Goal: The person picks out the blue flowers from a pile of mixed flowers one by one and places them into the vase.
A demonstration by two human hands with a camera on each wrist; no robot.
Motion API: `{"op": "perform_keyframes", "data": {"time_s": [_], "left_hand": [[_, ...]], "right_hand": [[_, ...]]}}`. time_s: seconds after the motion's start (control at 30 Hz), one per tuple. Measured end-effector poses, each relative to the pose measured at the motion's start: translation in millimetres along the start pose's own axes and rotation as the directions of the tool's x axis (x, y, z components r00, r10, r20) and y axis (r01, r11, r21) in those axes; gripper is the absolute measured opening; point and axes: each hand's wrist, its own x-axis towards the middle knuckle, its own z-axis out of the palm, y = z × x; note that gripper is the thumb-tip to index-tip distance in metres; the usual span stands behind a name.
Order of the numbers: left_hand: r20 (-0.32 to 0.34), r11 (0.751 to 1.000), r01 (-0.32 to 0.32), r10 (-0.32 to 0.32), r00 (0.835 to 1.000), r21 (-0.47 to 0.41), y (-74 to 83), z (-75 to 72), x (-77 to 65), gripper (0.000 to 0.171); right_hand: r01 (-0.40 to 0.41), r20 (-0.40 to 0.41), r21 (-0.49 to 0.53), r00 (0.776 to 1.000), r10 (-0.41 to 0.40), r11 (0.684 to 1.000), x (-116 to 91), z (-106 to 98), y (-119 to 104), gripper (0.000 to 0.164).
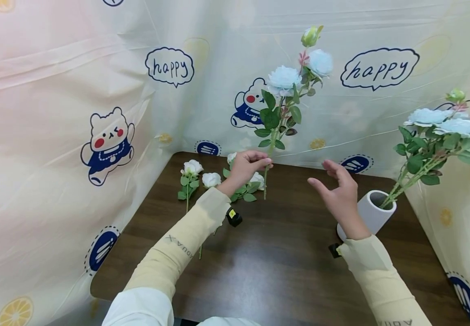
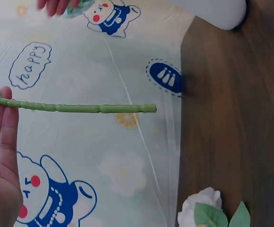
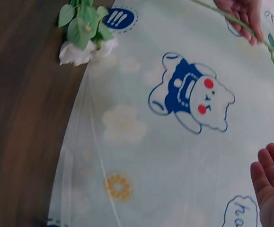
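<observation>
My left hand [image 1: 246, 168] pinches the green stem [image 2: 99, 108] of an artificial flower with pale blue blooms [image 1: 284, 80], green leaves and a bud at the top. The flower stands upright above the table, its lower stem poking out below my fingers. My right hand [image 1: 342, 197] holds nothing; its thumb and fingers are spread apart, facing the flower. Just beyond that wrist, a white vase [image 1: 375, 213] leans to the right with other pale blue flowers [image 1: 428, 117] in it, their stems slanting out to the right.
White roses [image 1: 192, 168] with green leaves lie on the left and back of the brown table [image 1: 283, 253]. A printed curtain [image 1: 218, 59] hangs close behind the table and along both sides. Small black camera mounts [image 1: 234, 217] are strapped at both wrists.
</observation>
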Motion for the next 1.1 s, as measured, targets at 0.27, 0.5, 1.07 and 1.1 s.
{"op": "perform_keyframes", "data": {"time_s": [0.27, 0.5, 1.07, 1.1], "left_hand": [[0.053, 1.000, -0.029, 0.030, 0.998, -0.011, 0.0, 12.1, 0.8, 0.022], [0.057, 0.999, -0.032, 0.035, 0.998, -0.043, -0.7, 17.0, 0.3, 0.022], [0.114, 0.997, -0.057, 0.064, 0.991, -0.059, -1.1, 28.7, -7.4, 0.019], [0.117, 0.997, -0.062, 0.068, 0.991, -0.056, -1.4, 28.8, -7.4, 0.019]], "right_hand": [[-0.008, 0.094, 0.077, 0.996, 0.000, 0.997, 18, 21, -15, 0.045], [-0.055, 0.190, 0.156, 0.981, 0.025, 0.986, 29, 35, -24, 0.039], [-0.391, 0.338, 0.236, 0.891, 0.302, 0.890, 44, 46, -39, 0.042], [-0.403, 0.341, 0.249, 0.888, 0.310, 0.881, 44, 46, -40, 0.042]]}}
